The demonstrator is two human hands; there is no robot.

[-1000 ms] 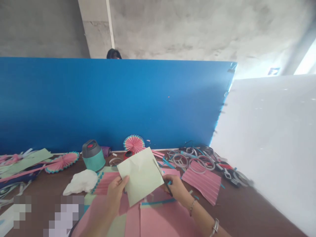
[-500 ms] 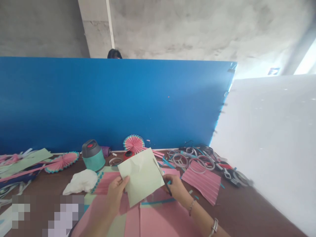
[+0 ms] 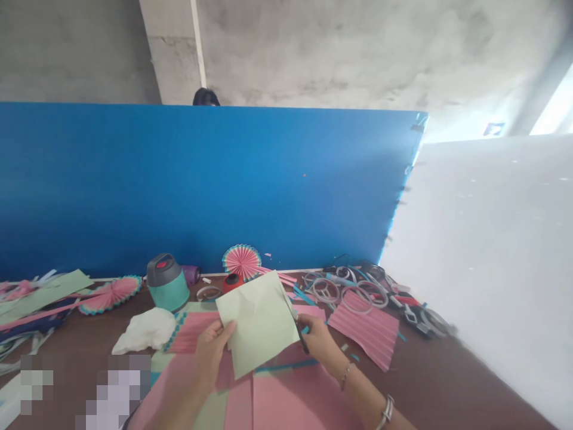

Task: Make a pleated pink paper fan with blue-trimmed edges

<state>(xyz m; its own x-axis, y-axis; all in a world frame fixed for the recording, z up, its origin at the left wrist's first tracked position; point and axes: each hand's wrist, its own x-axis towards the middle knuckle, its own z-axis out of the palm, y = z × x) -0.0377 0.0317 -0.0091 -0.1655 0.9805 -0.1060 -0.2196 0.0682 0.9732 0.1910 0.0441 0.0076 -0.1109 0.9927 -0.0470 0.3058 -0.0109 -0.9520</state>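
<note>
Head camera, and it's all happening over the middle of the table [image 3: 430, 388], where a pale green, roughly square sheet of paper [image 3: 262, 331] is up in the air, tilted, between two hands. The left hand [image 3: 212, 346] has it by the left edge, thumb on the near face, fingers curled behind. Over at the opposite edge, the right hand [image 3: 319, 340] is closed around dark-handled scissors [image 3: 305, 341], the blades lying along the sheet's right side; how wide they stand is hard to tell. Below, flat pink paper [image 3: 299, 397] covers the near tabletop. Just beyond the left hand, a white crumpled lump [image 3: 145, 330] sits near a teal container with a grey lid [image 3: 168, 289]. To the right of the scissors, a pink pleated paper piece [image 3: 369, 334] lies slanted, and at the back a round pink pleated fan with a teal edge [image 3: 242, 261] stands by the tall blue panel [image 3: 201, 179].
</note>
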